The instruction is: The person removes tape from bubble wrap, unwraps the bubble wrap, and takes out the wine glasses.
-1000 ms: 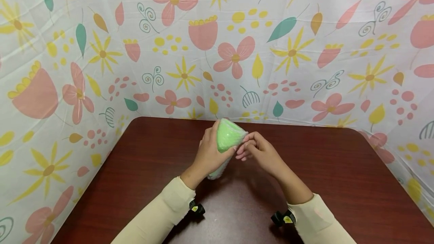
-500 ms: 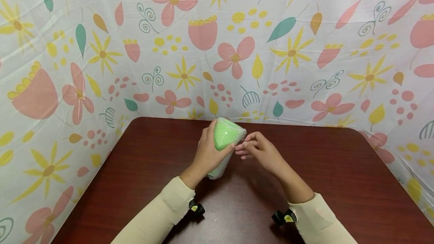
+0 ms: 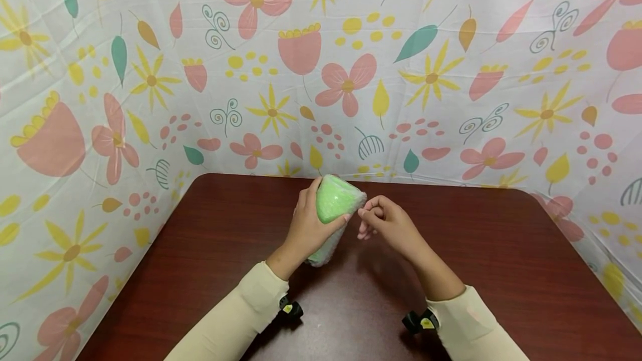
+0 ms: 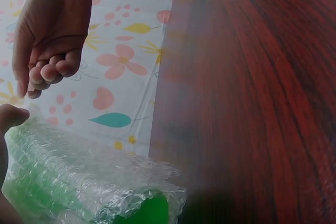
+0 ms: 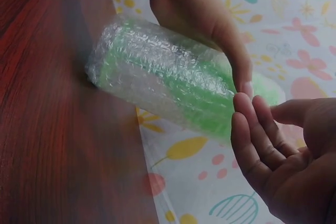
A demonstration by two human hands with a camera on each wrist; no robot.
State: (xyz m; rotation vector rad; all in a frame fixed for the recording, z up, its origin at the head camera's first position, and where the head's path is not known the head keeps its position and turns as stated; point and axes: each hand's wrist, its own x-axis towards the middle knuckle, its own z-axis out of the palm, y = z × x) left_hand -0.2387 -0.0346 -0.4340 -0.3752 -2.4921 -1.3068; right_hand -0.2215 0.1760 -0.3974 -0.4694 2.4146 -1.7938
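A green object wrapped in clear bubble wrap [image 3: 337, 200] is tilted above the table, its lower end near the tabletop. My left hand [image 3: 310, 226] grips it from the left side, thumb across the near face. In the right wrist view the bubble-wrapped roll [image 5: 163, 74] shows its length, with green showing through the plastic. My right hand [image 3: 393, 226] is at the upper right corner of the wrap, fingers bent and thumb close to the index finger. Whether those fingertips pinch the wrap's edge is too small to tell. The left wrist view shows the right hand [image 4: 55, 35] above the wrap.
The dark red-brown wooden table [image 3: 210, 288] has rounded far corners. A white floral-print curtain [image 3: 190, 32] stands behind its back edge and along both sides. Black wrist cameras are strapped at both cuffs, the left camera [image 3: 292, 309] and the right camera [image 3: 413, 323].
The wrapped object tips slightly left, then partly back, in the left hand. My right hand's fingers straighten a little, then draw in closer together at the wrap's corner.
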